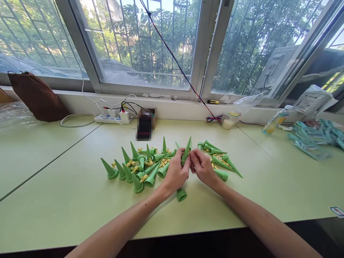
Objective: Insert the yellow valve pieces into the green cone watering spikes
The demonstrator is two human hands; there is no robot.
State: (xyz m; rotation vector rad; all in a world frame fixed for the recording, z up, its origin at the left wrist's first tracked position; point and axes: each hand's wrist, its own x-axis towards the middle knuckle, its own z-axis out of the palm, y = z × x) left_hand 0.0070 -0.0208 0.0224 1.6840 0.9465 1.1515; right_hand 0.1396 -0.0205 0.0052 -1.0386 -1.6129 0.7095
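My left hand (176, 171) is wrapped round a green cone (186, 152), which points up and leans slightly right. Close against it, my right hand (202, 165) has its fingers pinched beside the cone; whatever they hold is too small to name. Several green cones, such as one standing at the far left (110, 170), spread over the table to the left of my hands. Small yellow pieces (144, 177) lie among them. More cones (220, 163) lie on their sides to the right. One capped cone end (181, 195) shows below my left wrist.
A white power strip (113, 119) with cables and a small box (150, 116) stand at the back. A plastic bottle (276, 120) and teal plastic items (314, 136) are at the right. The brown bag (37, 96) is back left.
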